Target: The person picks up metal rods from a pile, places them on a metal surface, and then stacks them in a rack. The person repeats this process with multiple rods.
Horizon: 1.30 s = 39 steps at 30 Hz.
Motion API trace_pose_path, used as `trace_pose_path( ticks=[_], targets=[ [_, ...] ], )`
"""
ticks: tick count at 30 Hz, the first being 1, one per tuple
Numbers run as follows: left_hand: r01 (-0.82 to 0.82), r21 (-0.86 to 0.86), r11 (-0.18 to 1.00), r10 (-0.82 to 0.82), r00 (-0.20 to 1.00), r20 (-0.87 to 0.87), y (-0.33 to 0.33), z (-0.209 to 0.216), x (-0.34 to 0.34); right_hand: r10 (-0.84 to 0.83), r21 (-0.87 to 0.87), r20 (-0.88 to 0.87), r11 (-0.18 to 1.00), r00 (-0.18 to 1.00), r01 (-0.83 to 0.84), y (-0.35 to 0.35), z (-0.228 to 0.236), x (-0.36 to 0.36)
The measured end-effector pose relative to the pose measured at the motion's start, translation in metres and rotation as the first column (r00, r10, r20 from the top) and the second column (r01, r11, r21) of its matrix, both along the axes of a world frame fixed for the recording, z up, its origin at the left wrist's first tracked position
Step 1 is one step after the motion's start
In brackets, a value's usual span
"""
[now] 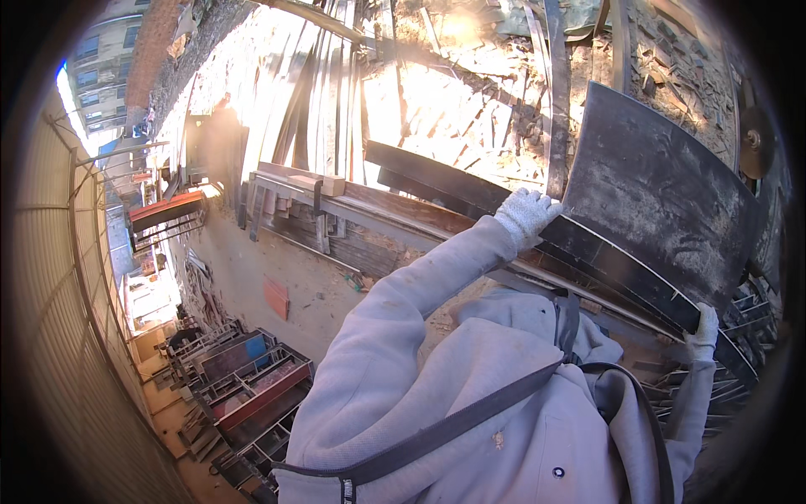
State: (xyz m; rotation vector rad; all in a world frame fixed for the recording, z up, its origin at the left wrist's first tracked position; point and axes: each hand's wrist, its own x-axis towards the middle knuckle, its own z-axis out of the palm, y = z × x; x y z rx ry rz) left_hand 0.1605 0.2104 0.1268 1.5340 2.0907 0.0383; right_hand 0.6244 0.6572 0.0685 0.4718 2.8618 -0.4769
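Panel: a large, dark, flat four-sided sheet with pale dusty smears (pixel 663 193) lies ahead of the body, to the right of the left hand and mostly beyond the right hand, its near edge running between the two.
Left hand: in a whitish knitted glove (pixel 527 217), its fingers are bent together over the sheet's near left corner, pinching the edge; the thumb is hard to make out.
Right hand: in a matching pale glove (pixel 703 336), it is closed around the sheet's near right corner, with the palm side hidden.
Under the near edge: long, narrow black boards (pixel 617 267) lie just below the sheet, along a long bench-like rail of wood and metal (pixel 386 210).
On the rail, left end: a small pale wooden block (pixel 333 185).
Beyond the rail: scattered broken wood scraps (pixel 487 126) lie on sunlit ground.
Far right: a round brownish metal disc (pixel 756 141) stands past the sheet.
Floor, left: a flat reddish piece (pixel 276 298) lies well apart from both hands, near a red-sided metal rack (pixel 262 393).
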Motion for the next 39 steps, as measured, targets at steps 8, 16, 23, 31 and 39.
trace_pose_path(
  ticks=[8, 16, 23, 31, 39],
  targets=[
    [-0.043, 0.024, 0.999, 0.046, 0.990, -0.136, -0.048, -0.036, 0.006, -0.133, 0.201, 0.306, 0.977, 0.943, 0.073, 0.018, -0.013, 0.037],
    [-0.110, -0.175, 0.978, 0.111, 0.994, -0.004, -0.084, -0.065, -0.028, 0.122, 0.040, 0.253, 0.990, 0.960, -0.136, -0.108, -0.015, -0.084],
    [-0.020, -0.157, 0.987, 0.016, 1.000, -0.025, -0.075, -0.060, -0.018, 0.020, 0.060, 0.175, 0.998, 0.984, -0.031, -0.105, -0.047, -0.064],
    [-0.020, -0.119, 0.993, 0.021, 1.000, 0.000, -0.060, -0.055, -0.010, -0.011, 0.044, 0.157, 0.999, 0.988, 0.004, -0.091, -0.034, -0.056],
    [-0.021, -0.110, 0.994, 0.020, 1.000, -0.012, -0.059, -0.075, -0.007, 0.097, 0.162, 0.277, 0.976, 0.956, -0.146, -0.071, -0.073, -0.030]
  ],
)
